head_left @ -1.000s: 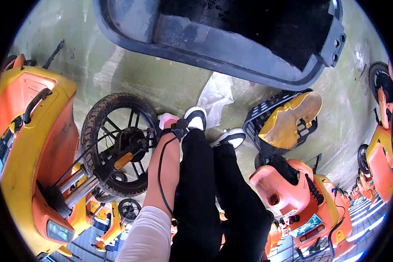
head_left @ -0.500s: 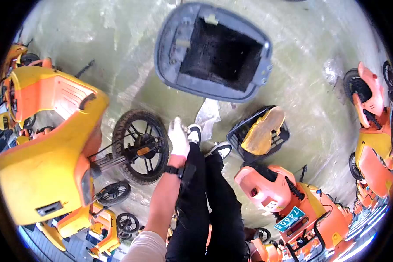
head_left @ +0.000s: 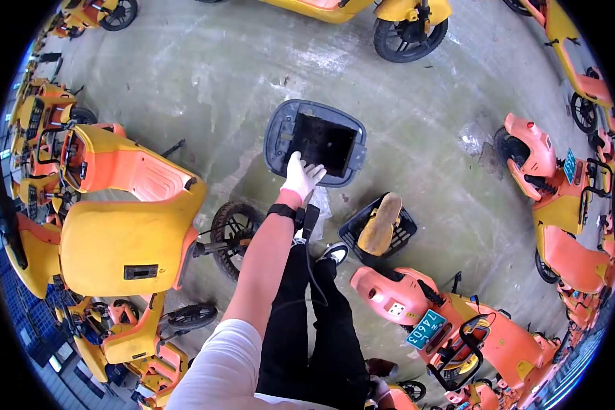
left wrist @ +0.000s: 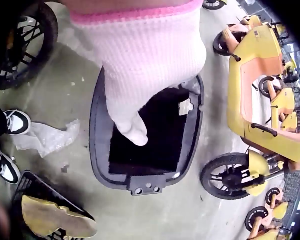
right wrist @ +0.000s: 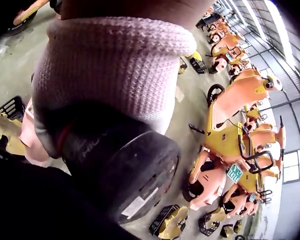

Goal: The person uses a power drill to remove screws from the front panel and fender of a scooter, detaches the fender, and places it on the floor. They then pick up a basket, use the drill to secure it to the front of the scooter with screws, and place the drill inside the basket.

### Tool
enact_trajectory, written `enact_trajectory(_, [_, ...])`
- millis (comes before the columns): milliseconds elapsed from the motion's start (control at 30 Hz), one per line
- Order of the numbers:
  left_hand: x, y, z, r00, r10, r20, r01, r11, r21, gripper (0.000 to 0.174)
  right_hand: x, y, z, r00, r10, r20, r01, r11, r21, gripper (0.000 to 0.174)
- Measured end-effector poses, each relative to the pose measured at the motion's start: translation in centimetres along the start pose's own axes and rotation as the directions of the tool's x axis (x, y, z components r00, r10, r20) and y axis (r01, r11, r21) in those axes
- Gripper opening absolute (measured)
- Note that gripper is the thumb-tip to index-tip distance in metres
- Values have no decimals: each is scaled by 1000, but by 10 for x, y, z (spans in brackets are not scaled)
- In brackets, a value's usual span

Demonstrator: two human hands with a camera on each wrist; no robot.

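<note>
My left hand (head_left: 302,176), in a white glove with a pink cuff, reaches forward with its fingers spread. It overlaps the near rim of a grey, open-topped plastic tub (head_left: 277,140) in the head view. From the left wrist, the thumb shows over the tub's dark hollow, and a tab with holes (left wrist: 146,186) juts from one end. Nothing shows between these fingers. Low at my side, my right hand (right wrist: 107,75), also gloved, grips a bulky black object (right wrist: 135,165) with a rounded end and a white label; its kind is unclear. Most of those fingers are hidden behind it.
A black crate (head_left: 406,239) holding a yellow panel (head_left: 381,229) stands right of my shoes. Clear plastic wrap (head_left: 319,205) lies by my feet. An orange-yellow scooter (head_left: 130,246) leans in at left, its wheel (head_left: 232,236) near my leg; another scooter (head_left: 444,321) stands at right.
The tub, large and close to the head camera before, now looks much smaller and farther down. My left hand has moved forward from beside my shoes to the tub. The head view takes in more floor.
</note>
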State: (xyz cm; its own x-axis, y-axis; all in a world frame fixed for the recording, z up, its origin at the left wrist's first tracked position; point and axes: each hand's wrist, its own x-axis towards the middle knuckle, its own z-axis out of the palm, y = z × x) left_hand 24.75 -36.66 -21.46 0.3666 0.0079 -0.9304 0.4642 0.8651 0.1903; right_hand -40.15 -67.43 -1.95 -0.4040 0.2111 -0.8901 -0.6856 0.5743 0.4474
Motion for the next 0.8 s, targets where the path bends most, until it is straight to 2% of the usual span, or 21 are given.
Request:
enact_trajectory(67, [8, -2, -23, 999, -18, -29, 19, 999, 43, 75, 25, 21, -17, 995, -81, 57, 73, 989, 125, 15])
enact_trajectory(133, [24, -3, -54, 995, 24, -92, -2, 971, 240, 74, 17, 23, -7, 993, -115, 15, 112, 986, 119, 15])
enact_trajectory(200, [-11, 2, -47, 977, 121, -177, -50, 931, 360, 73, 7, 20, 2, 990, -139, -11, 139, 985, 103, 15])
enact_trajectory(267, [33, 13, -88, 933, -65, -355, 187, 928, 322, 51, -1, 14, 20, 984, -173, -37, 176, 979, 105, 15])
enact_trajectory(300, [41, 14, -107, 996, 58, -73, -25, 917, 398, 59, -3, 3, 37, 979, -198, -43, 201, 974, 101, 15])
enact_trajectory(333, [49, 20, -103, 997, -9, -79, 41, 910, 413, 58, -5, -21, 58, 974, -220, -49, 224, 970, 94, 15])
enact_trajectory(367, [38, 23, -83, 997, -63, 44, 45, 944, 326, 52, -10, -42, 78, 968, -246, -53, 250, 965, 79, 15])
enact_trajectory(400, [21, 29, -61, 981, -155, 118, 126, 966, 224, 42, -18, -59, 98, 962, -266, -59, 269, 961, 69, 15])
enact_trajectory(467, [78, 28, -103, 994, -80, 68, 58, 958, 283, 33, -34, -94, 138, 953, -298, -63, 301, 953, 46, 15])
enact_trajectory(533, [69, 35, -86, 983, -134, 128, 84, 937, 339, 27, -55, -129, 179, 940, -336, -55, 337, 941, 17, 14])
enact_trajectory(600, [67, 35, -57, 1000, 21, -11, -14, 919, 395, 21, -71, -177, 220, 920, -392, -25, 392, 920, -5, 14])
enact_trajectory(667, [90, 41, -39, 995, -43, 87, -4, 880, 475, 21, -85, -220, 252, 899, -438, 10, 438, 899, -25, 14])
enact_trajectory(733, [100, 46, -17, 999, -25, 20, 10, 840, 543, 12, -103, -253, 282, 884, -465, 41, 467, 884, -35, 14])
enact_trajectory(800, [97, 46, 2, 997, -51, -66, 79, 844, 531, 12, -120, -280, 304, 864, -498, 71, 501, 865, -34, 14])
